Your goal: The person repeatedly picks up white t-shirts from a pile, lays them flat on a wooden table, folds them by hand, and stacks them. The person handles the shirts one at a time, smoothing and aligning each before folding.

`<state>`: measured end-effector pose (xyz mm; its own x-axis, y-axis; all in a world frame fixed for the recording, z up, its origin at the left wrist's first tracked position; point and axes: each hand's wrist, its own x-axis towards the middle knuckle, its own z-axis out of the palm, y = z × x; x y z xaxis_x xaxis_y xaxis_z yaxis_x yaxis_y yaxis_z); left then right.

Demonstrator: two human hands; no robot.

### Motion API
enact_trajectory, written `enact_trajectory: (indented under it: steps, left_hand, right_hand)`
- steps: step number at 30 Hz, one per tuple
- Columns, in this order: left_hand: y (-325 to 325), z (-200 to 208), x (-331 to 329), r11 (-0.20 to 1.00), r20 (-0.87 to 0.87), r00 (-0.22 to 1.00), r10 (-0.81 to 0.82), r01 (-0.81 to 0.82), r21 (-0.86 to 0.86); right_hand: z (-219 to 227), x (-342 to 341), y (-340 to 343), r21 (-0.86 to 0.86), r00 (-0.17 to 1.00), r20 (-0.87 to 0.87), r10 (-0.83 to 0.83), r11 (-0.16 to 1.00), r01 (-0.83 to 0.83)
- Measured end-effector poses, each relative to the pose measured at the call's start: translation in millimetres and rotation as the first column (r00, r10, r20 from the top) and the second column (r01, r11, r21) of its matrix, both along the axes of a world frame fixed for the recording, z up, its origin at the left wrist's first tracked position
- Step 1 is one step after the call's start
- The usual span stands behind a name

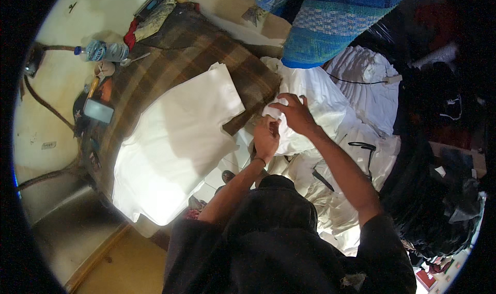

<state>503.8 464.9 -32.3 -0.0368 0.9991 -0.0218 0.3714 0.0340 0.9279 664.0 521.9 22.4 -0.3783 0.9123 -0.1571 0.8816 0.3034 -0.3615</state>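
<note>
Both my hands meet at the near left edge of a heap of white cloth right of the brown plaid-covered table. My left hand is closed, its fingers pinching a bunched edge of a white garment. Just above it, my right hand curls its fingers over the same gathered white fabric. To the left, another white garment lies spread flat on the plaid cover, apart from my hands. How the held piece is shaped is hidden in its folds.
A plastic bottle, a spoon and a phone lie along the table's far left side. Blue woven cloth hangs over the far end of the heap. Dark cloth is piled at the right.
</note>
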Motion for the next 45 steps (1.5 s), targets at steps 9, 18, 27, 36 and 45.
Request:
enact_trajectory:
  steps: [9, 18, 27, 36, 45]
  left_hand:
    - [-38.0, 113.9, -1.0, 0.942, 0.019, 0.998, 0.055, -0.058, 0.332]
    - [-98.0, 258.7, -68.1, 0.92, 0.347, 0.859, -0.376, 0.301, 0.251]
    - [-208.0, 295.3, -210.9, 0.72, -0.147, 0.798, -0.585, 0.594, 0.36]
    - [-320.5, 272.2, -260.6, 0.824, 0.074, 0.986, 0.147, -0.164, 0.543]
    - [-349.1, 231.0, -245.1, 0.919, 0.034, 0.954, 0.299, -0.298, 0.258]
  right_hand:
    - [100.7, 60.4, -28.8, 0.384, 0.965, -0.195, 0.176, 0.919, -0.09]
    - [275.1, 45.6, -153.4, 0.017, 0.852, -0.512, -0.106, 0.991, 0.133]
    - [316.9, -42.6, -259.2, 0.12, 0.783, -0.621, 0.034, 0.991, 0.052]
    - [302.5, -122.3, -337.5, 0.018, 0.907, -0.415, 0.072, 0.997, -0.071]
    - [300.9, -181.2, -351.6, 0.338, 0.81, -0.556, 0.184, 0.941, 0.019]
